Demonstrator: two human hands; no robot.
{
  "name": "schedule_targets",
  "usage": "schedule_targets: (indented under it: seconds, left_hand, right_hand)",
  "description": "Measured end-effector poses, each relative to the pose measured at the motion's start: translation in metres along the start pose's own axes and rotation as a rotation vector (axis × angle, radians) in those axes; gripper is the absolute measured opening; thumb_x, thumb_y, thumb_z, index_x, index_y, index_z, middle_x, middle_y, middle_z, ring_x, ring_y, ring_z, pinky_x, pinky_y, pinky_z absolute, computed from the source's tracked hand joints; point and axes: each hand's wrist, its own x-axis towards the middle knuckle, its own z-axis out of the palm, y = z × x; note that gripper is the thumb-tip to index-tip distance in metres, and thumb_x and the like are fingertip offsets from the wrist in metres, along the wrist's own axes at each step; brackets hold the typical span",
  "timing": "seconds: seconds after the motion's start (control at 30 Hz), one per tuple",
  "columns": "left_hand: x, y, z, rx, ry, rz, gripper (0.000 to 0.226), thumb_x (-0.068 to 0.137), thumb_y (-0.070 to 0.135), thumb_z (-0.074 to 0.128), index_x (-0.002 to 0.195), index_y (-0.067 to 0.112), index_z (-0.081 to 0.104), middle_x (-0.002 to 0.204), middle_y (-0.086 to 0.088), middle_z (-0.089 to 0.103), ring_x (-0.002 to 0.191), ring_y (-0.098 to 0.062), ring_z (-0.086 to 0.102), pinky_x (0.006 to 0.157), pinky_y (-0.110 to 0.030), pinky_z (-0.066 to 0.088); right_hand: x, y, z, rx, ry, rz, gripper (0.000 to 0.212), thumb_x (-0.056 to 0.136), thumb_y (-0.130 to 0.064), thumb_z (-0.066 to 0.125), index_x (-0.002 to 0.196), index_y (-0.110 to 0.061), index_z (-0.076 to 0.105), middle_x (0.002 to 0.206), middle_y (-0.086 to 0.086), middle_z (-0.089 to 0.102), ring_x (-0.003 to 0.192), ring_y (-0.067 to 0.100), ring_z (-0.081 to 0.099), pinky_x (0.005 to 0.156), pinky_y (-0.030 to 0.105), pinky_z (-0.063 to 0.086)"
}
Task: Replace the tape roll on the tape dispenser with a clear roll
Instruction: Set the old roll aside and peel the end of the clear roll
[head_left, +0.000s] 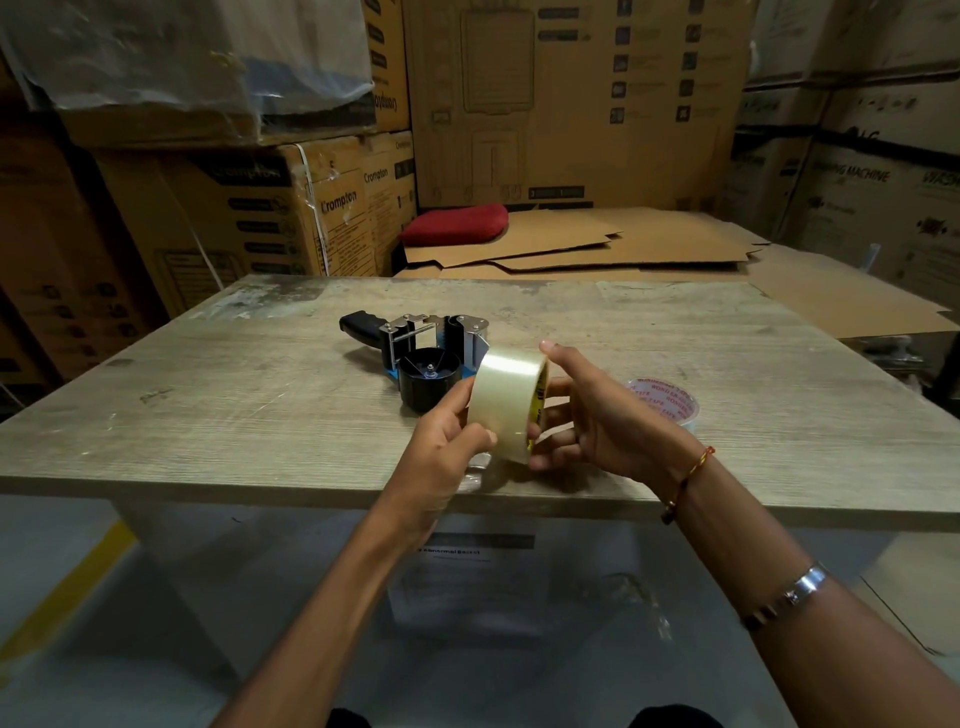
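A clear tape roll (506, 402) is held upright on edge above the front of the wooden table (234, 395). My left hand (447, 441) pinches its outer face from the left, thumb on the tape. My right hand (587, 415) grips the roll's right side, fingers curled at the core. Just behind lies the black and blue tape dispenser (415, 353) on its side, its black hub bare, handle pointing left. A second roll printed with red lettering (670, 402) lies flat on the table behind my right hand, partly hidden.
Stacked cardboard cartons (291, 208) wall in the back and both sides. Flattened cardboard sheets (597, 244) and a red cushion (457, 223) lie beyond the table's far edge. A clear plastic bin (467, 587) sits under the table front.
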Motion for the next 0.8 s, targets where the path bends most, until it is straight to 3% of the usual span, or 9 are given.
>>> schedule_targets:
  seconds: [0.07,0.13,0.23,0.37,0.47,0.57,0.8]
  left_hand:
    - [0.003,0.000,0.001,-0.050,0.032,-0.017,0.049,0.085,0.009,0.051,0.133,0.016,0.056,0.109,-0.026,0.069,0.108,-0.041,0.064,0.094,-0.051,0.052]
    - [0.007,0.000,0.002,-0.121,0.091,-0.045,0.044,0.084,0.012,0.054,0.127,0.018,0.062,0.108,-0.021,0.070,0.105,-0.037,0.062,0.090,-0.049,0.051]
    - [0.011,0.002,0.003,-0.224,0.146,-0.083,0.037,0.092,0.010,0.051,0.127,0.015,0.061,0.105,-0.010,0.074,0.100,-0.025,0.063,0.083,-0.042,0.050]
    - [0.017,0.004,0.000,-0.254,0.140,-0.077,0.042,0.084,0.013,0.051,0.124,0.014,0.064,0.109,-0.011,0.072,0.101,-0.025,0.062,0.081,-0.040,0.049]
    - [0.019,0.002,0.003,-0.210,0.086,-0.053,0.048,0.077,0.007,0.050,0.122,0.012,0.064,0.110,-0.018,0.069,0.100,-0.025,0.062,0.082,-0.035,0.051]
    - [0.019,-0.002,0.006,-0.130,0.067,-0.053,0.056,0.077,0.004,0.052,0.132,0.012,0.057,0.110,-0.010,0.071,0.096,-0.018,0.065,0.075,-0.025,0.053]
    - [0.019,-0.011,0.005,-0.019,0.048,-0.051,0.055,0.098,-0.004,0.049,0.149,0.011,0.038,0.128,-0.007,0.068,0.117,-0.022,0.064,0.089,-0.031,0.055]
  right_hand:
    - [0.001,0.001,0.002,-0.015,0.022,-0.008,0.067,0.095,-0.069,0.042,0.116,-0.008,0.060,0.077,0.011,0.071,0.070,0.029,0.072,0.065,0.038,0.061]
    - [0.003,0.005,0.004,-0.093,0.104,-0.104,0.059,0.097,-0.065,0.040,0.119,-0.014,0.059,0.099,0.012,0.071,0.080,0.027,0.074,0.072,0.039,0.064]
    - [0.001,0.013,0.003,-0.323,0.306,-0.482,0.032,0.100,-0.049,0.049,0.120,-0.027,0.059,0.123,0.001,0.063,0.105,0.016,0.068,0.088,0.042,0.061]
    - [-0.009,0.020,0.005,-0.637,0.316,-0.845,0.024,0.097,-0.027,0.064,0.120,-0.022,0.064,0.123,-0.003,0.060,0.108,0.008,0.064,0.080,0.021,0.057]
    - [-0.007,0.025,0.007,-0.726,0.309,-0.951,0.019,0.093,-0.021,0.070,0.112,-0.016,0.071,0.114,0.000,0.060,0.100,0.012,0.065,0.075,0.027,0.059]
    - [-0.003,0.030,0.007,-0.777,0.400,-1.026,0.009,0.092,-0.017,0.071,0.099,-0.013,0.074,0.105,0.001,0.058,0.089,0.016,0.064,0.069,0.037,0.059]
    - [-0.003,0.031,0.013,-0.928,0.502,-0.993,0.002,0.096,-0.012,0.062,0.095,-0.010,0.063,0.100,-0.001,0.054,0.082,0.016,0.057,0.064,0.043,0.054]
